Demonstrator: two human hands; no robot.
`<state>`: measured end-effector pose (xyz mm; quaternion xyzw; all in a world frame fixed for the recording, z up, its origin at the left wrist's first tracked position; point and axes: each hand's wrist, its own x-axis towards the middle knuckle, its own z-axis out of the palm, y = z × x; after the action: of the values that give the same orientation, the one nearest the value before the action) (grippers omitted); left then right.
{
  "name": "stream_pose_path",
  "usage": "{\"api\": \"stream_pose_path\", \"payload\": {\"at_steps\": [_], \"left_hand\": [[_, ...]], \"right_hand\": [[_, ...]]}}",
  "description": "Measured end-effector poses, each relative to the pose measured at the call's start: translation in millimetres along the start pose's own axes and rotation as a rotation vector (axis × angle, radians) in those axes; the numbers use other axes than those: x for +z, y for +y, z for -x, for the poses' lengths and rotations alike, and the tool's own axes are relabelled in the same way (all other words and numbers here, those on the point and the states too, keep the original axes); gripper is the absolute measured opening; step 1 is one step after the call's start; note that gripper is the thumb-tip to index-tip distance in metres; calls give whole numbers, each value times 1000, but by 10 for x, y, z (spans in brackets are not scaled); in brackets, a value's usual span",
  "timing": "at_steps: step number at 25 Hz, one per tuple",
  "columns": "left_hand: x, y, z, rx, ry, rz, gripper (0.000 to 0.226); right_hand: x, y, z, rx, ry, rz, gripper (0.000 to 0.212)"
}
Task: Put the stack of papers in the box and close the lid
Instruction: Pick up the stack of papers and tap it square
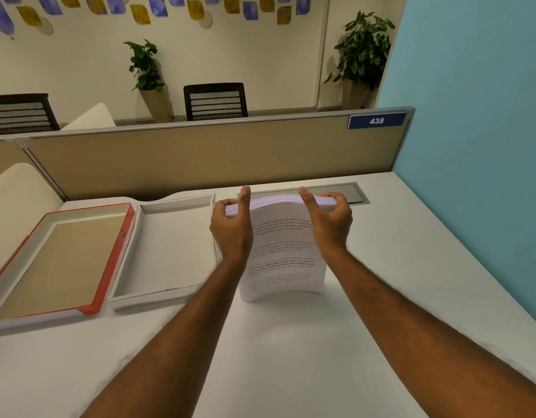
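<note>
A stack of printed white papers [283, 251] stands upright on its bottom edge on the white desk [291, 342], slightly bowed. My left hand [232, 227] grips its upper left corner and my right hand [328, 220] grips its upper right corner, thumbs over the top edge. To the left lies the open white box [167, 254], empty inside. Its lid [59, 260], with a red rim and brown inside, lies upturned further left, beside the box.
A beige partition [200, 155] with a blue "438" sign [376, 120] closes the desk's far side. A blue wall [477, 131] runs along the right. A grey cable hatch [355, 194] sits behind the papers. Chairs and potted plants stand beyond.
</note>
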<state>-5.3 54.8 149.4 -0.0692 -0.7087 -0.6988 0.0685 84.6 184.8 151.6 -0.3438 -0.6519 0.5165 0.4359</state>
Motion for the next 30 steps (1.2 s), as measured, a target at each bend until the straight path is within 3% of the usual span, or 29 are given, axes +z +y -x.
{"api": "stream_pose_path", "payload": {"at_steps": [3, 7, 9, 12, 15, 19, 24, 30], "left_hand": [[109, -10, -20, -35, 115, -82, 28], [96, -2, -75, -26, 104, -72, 30], [36, -52, -38, 22, 40, 4, 35], [-160, -361, 107, 98, -189, 68, 35], [-293, -742, 303, 73, -382, -8, 30], [-261, -890, 379, 109, -332, -37, 20], [-287, -975, 365, 131, -344, -25, 24], [-407, -1300, 323, 30, -457, -161, 23]], "right_hand": [[87, 3, -41, 45, 69, 65, 40], [80, 70, -111, 38, 60, 24, 16], [21, 122, -114, 19, 16, -27, 23], [-159, 400, -44, 31, -178, -75, 41], [-278, 806, 165, 71, -345, -5, 31], [-229, 946, 292, 27, -309, -50, 26], [-194, 1014, 292, -39, -311, -49, 25], [-185, 1252, 211, 33, -401, 50, 27]]}}
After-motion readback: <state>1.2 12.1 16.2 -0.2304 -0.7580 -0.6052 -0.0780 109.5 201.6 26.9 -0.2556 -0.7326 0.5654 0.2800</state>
